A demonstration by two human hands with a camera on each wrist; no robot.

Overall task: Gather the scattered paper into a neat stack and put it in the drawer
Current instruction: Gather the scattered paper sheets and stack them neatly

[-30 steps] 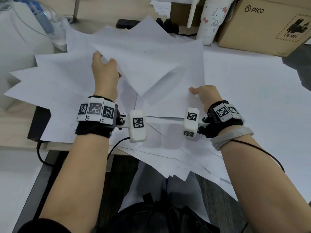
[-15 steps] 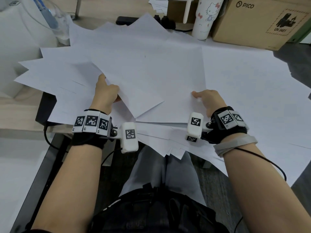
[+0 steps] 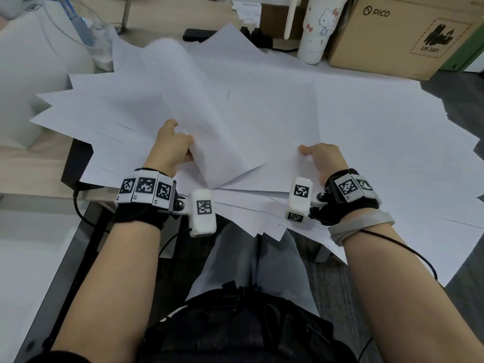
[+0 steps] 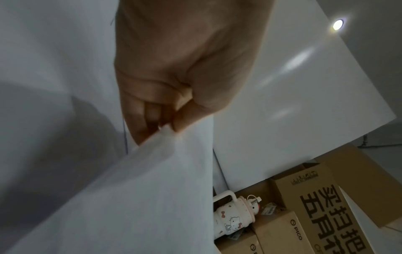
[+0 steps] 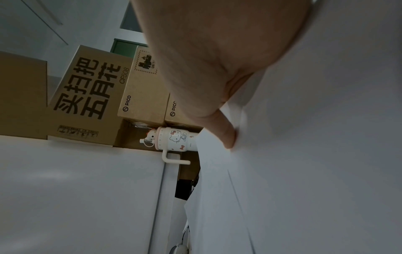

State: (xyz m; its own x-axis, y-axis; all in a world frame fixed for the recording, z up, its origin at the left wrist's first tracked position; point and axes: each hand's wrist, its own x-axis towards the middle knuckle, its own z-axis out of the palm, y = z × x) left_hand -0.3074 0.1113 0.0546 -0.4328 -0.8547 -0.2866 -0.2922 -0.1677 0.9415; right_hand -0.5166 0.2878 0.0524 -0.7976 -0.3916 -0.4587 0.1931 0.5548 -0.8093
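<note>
Many white sheets of paper lie fanned across the desk. My left hand pinches the near edge of one sheet, which bows up off the pile and is blurred at its far end. The left wrist view shows the hand with curled fingers nipping that sheet. My right hand grips the near edge of the gathered middle sheets, thumb on top and fingers hidden beneath. In the right wrist view the thumb presses on the paper. No drawer is in view.
A Hello Kitty cup and a PICO cardboard box stand at the back right. A white appliance sits at the left. A black object lies under the papers at the desk's left edge. Papers overhang my lap.
My left hand drew back toward me with its sheet, which now bows upward. The right hand kept its hold at the pile's near edge.
</note>
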